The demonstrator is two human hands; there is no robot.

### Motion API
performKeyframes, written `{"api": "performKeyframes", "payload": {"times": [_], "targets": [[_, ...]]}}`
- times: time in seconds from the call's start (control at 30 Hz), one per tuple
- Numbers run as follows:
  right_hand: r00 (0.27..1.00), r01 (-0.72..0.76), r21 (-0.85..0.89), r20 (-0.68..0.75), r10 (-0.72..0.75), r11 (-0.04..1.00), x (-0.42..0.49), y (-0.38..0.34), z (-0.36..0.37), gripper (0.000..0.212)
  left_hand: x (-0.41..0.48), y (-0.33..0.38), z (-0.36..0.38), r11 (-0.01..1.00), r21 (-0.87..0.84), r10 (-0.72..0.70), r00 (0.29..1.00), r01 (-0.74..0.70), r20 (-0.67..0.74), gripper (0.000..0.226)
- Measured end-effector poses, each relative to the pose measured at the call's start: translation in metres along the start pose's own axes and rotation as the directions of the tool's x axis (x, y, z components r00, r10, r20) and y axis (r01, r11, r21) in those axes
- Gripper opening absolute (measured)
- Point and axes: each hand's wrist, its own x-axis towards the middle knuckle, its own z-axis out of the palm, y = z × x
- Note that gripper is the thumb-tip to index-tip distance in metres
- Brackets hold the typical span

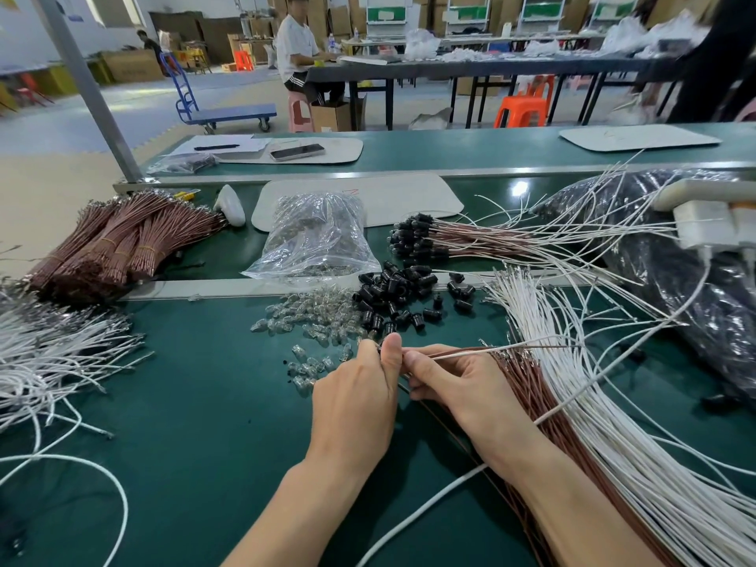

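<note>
Well, your clear plastic bag (315, 235) is stuffed with small glass bulbs, and more loose bulbs (311, 317) lie spilled on the green worktop (196, 403) beside black sockets (392, 288). A red scrawl on the white mat (409, 198) is too faint to read. Your left hand (360, 386), thumb raised, pinches a small part (378, 349), probably a socket, though it is mostly hidden. Touching it, your right hand (446, 378) pinches a white wire (482, 351) and a brown wire (548, 346), both running off right just above the worktop.
</note>
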Motion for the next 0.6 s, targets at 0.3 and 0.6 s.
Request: {"api": "performKeyframes", "payload": {"times": [0.3, 0.6], "targets": [[1.0, 0.007, -0.021, 0.03, -0.006, 1.0, -0.0009, -0.0018, -0.002, 0.017, -0.0012, -0.002, -0.0004, 1.0, -0.029, -0.009, 1.0, 0.009, 0.012, 0.055], [0.998, 0.016, 0.282, -0.064, 0.002, 0.959, 0.0036, -0.0071, -0.0032, 0.019, 0.0012, -0.0054, -0.0061, 0.84, -0.543, -0.1, 0.982, -0.004, -0.161, 0.046]]}}
